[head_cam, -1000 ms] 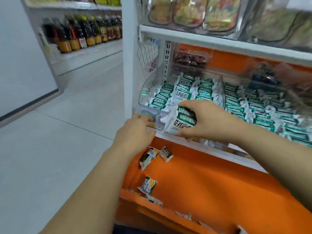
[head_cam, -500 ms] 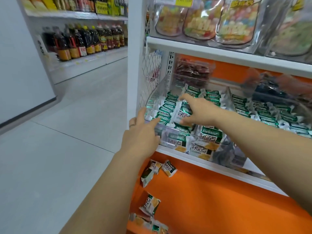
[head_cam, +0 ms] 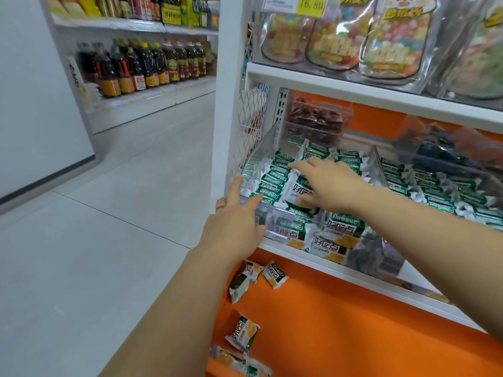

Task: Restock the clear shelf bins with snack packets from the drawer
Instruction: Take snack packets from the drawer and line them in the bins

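A clear shelf bin [head_cam: 261, 148] at the left end of the white shelf holds rows of green-and-white snack packets [head_cam: 272, 175]. My right hand [head_cam: 326, 183] lies flat on top of those packets, fingers straight and spread, holding nothing. My left hand [head_cam: 234, 227] rests against the bin's front left corner with its fingers stretched out. Below, several loose packets [head_cam: 242, 333] lie in the orange drawer [head_cam: 340, 336].
A second clear bin [head_cam: 441, 186] of the same packets sits to the right. Bags of sweets [head_cam: 392, 39] hang on the shelf above. A red-packet bin [head_cam: 315, 118] stands behind. Bottles [head_cam: 141, 69] line a shelf across the grey-tiled aisle.
My right hand has let go of the bundle of packets into the bin and moved back over the rows, flattening on them. My left hand rose to the bin's corner.
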Demonstrator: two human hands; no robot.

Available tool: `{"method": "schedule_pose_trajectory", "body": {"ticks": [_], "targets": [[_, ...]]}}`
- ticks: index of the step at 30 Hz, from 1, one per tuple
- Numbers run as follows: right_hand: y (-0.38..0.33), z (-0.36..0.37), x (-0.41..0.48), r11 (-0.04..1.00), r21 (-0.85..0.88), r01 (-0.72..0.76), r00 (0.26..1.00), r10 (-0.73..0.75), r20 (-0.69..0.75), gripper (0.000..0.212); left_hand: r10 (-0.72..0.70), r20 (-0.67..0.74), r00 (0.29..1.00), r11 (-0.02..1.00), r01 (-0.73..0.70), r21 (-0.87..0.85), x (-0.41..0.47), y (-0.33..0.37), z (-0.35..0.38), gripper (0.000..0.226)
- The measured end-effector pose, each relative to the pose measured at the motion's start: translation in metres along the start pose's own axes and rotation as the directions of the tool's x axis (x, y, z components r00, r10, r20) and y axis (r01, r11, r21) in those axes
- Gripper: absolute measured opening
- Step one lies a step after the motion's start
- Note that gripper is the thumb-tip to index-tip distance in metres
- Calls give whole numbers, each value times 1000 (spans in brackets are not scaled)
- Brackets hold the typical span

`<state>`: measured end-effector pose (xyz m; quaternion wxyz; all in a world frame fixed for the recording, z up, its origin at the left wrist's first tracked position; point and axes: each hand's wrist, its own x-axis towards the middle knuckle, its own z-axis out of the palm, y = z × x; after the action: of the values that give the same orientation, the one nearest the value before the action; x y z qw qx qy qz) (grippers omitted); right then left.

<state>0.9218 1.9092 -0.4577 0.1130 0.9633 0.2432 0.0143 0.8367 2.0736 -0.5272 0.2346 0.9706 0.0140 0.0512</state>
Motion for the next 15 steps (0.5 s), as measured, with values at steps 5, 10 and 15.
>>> {"method": "schedule_pose_trajectory", "body": {"ticks": [5,10,15], "targets": [[-13,10,2,986,-159,51,997,-60,-51,55,-13,6,1000,1000,13,-9,0,1,-1,64],[-19,6,9,967,-252,-37,996,56,68,51,0,12,1000,1000,0,-17,-1,-1,-2,64],[-18,11,11,997,-72,-23,1000,24,7,61,11,8,1000,1000,-11,-26,0,-3,0,63]]}}
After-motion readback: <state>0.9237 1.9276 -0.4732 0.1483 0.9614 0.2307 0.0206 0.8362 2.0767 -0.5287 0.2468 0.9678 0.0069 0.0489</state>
